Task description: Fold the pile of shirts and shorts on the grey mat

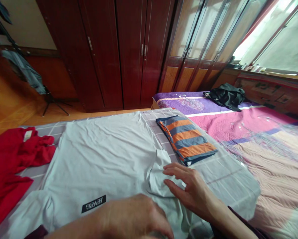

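A white shirt (pixel 106 149) lies spread over a checked cloth, a black label on it near the bottom. My right hand (pixel 186 186) rests at the shirt's right side, over a bunched sleeve, its fingers apart and nothing held. My left hand (pixel 144 215) is low in the middle over the shirt; its fingers point down and are mostly hidden, so what they hold cannot be made out. Beyond my right hand lies a folded orange and grey striped garment (pixel 188 137). A red garment (pixel 17 156) lies crumpled at the left.
Right of the checked surface (pixel 223 172) is a bed with a purple and pink cover (pixel 218 121), a black garment (pixel 226 96) on it. Dark red wardrobes (pixel 131 56) stand behind. A clothes stand (pixel 49 94) is at the back left.
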A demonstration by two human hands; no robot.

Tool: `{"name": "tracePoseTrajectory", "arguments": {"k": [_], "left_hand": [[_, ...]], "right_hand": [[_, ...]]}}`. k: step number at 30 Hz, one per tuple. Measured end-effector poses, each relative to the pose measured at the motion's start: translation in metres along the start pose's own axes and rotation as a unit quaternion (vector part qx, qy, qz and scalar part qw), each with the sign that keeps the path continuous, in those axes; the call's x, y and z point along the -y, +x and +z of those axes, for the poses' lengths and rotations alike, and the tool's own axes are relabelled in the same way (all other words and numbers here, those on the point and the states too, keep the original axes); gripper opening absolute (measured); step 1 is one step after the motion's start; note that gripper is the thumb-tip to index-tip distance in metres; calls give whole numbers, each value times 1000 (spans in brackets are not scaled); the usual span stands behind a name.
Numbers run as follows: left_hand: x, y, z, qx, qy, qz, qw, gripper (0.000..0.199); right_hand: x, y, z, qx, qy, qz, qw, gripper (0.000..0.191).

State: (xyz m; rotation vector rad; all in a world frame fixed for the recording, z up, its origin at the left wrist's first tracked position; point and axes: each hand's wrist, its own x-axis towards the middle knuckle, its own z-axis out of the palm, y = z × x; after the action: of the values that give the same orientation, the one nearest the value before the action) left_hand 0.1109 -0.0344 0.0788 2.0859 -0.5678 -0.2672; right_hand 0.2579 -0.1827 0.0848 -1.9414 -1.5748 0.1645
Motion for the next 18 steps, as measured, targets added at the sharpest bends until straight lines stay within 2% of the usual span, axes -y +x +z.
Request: {"name": "tracePoseTrajectory", "arguments": {"k": [1,3,5,6,7,9,11,12,14,18], "left_hand": [[3,1,-12,-35,19,-29,999,15],[14,4,-31,-158,64,-110,979,15],[30,6,-39,-266,100,-176,943,16],[38,8,-38,-296,115,-198,927,16],[46,10,-35,-309,130,-213,918,18],[58,15,-25,-295,164,-226,914,24],[62,21,-15,-277,197,-222,914,15],[62,23,-11,-274,204,-215,915,9],[58,25,-7,-285,191,-197,918,11],[46,21,-15,-322,142,-183,918,14]], "right_hand": [[-6,-8,3,-11,-39,10,999,17],[-22,-25,8,-20,-109,33,993,19],[-35,-42,11,-17,-167,59,984,25],[-40,-50,12,-16,-188,68,980,29],[-43,-57,12,-13,-200,77,977,32],[-46,-67,13,-4,-206,90,974,30],[-48,-74,13,0,-201,99,974,23],[-48,-76,13,-5,-200,104,974,21],[-49,-80,13,-25,-198,113,973,21],[-48,-88,11,-52,-177,114,976,20]]}}
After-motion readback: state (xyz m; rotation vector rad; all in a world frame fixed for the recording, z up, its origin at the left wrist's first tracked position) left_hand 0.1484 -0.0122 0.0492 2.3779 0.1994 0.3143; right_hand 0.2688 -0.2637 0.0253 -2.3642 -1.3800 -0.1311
